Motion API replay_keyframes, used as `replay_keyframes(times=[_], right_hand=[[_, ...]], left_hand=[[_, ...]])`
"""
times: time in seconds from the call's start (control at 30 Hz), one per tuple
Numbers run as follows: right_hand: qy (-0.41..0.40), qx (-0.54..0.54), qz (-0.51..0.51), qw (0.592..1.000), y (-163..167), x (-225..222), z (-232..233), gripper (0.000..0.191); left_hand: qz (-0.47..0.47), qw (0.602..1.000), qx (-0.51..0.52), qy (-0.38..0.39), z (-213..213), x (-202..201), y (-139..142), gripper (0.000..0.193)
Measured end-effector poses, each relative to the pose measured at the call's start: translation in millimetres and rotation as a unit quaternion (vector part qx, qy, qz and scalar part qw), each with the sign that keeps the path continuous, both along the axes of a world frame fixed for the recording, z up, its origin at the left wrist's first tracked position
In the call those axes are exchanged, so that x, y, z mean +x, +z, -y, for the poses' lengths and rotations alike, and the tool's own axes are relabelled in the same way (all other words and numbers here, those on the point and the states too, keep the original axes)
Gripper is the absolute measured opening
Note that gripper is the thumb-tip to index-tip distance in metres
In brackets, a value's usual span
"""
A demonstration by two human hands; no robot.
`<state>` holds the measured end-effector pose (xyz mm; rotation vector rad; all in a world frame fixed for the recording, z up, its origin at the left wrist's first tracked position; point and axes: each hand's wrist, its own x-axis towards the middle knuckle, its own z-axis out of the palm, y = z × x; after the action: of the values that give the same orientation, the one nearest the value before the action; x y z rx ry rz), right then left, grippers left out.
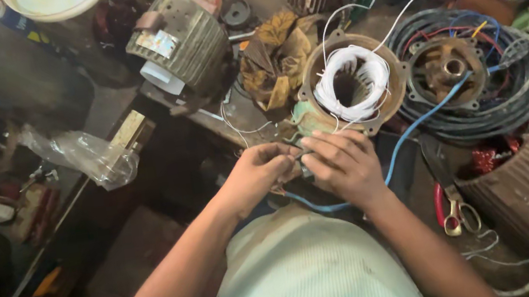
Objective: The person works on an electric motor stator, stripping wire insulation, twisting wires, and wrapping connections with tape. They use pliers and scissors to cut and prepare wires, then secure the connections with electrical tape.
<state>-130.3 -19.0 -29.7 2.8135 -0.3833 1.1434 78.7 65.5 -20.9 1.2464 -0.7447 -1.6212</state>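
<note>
Where the head view looks down on the workbench [242, 113], both hands meet at its near edge, just below the motor stator [351, 83]. The left hand [256, 173] has its fingers curled and pressed together, pinching something small against the fingertips of the right hand [343, 163]; what is pinched cannot be told. The right hand's fingers are extended and close together, touching the left's. The stator, with its white winding wires [352, 79], sits just beyond the fingertips, its rim near them. A blue cable [415, 126] runs from under the right hand toward the coil of cables [483, 116] on the right, which touches the stator's rim. Scissors with red handles [451, 204] lie just right of the right forearm. A ribbed motor housing [182, 38] stands well apart at upper left. A clear plastic bag [88, 157] lies off the bench's left edge. Open room is confined to the dark gap left of the left forearm.
</note>
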Motion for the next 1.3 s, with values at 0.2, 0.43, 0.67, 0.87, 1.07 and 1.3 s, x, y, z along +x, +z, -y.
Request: replay_keyframes(times=[0.2, 0.43, 0.67, 0.87, 1.07, 1.3], right_hand=[[0.028, -0.014, 0.060, 0.998, 20.4, 2.1, -9.2, 0.025], [-0.104, 0.308, -0.037, 0.945, 54.7, 40.2, 10.1, 0.015], [-0.189, 0.391, -0.169, 0.885, 65.6, 54.5, 26.5, 0.020], [-0.056, 0.377, 0.028, 0.924, 53.1, 26.7, -2.1, 0.026], [0.028, -0.029, 0.004, 0.999, 25.0, 18.6, 5.3, 0.027], [-0.017, 0.218, -0.001, 0.976, 47.3, 21.0, 11.7, 0.024]], left_hand=[[0.398, 0.855, -0.331, 0.035, -14.8, -3.9, 8.1, 0.018], [0.421, 0.840, -0.343, 0.009, -20.1, -0.9, 19.4, 0.028], [0.575, 0.689, -0.441, 0.014, -13.5, -5.0, 6.0, 0.040], [0.368, 0.896, -0.245, 0.025, 1.3, 4.4, 2.5, 0.025], [0.092, 0.993, -0.062, -0.050, 11.5, 17.6, 12.7, 0.023], [0.386, 0.868, -0.312, 0.005, -7.2, -0.5, 24.5, 0.015]])
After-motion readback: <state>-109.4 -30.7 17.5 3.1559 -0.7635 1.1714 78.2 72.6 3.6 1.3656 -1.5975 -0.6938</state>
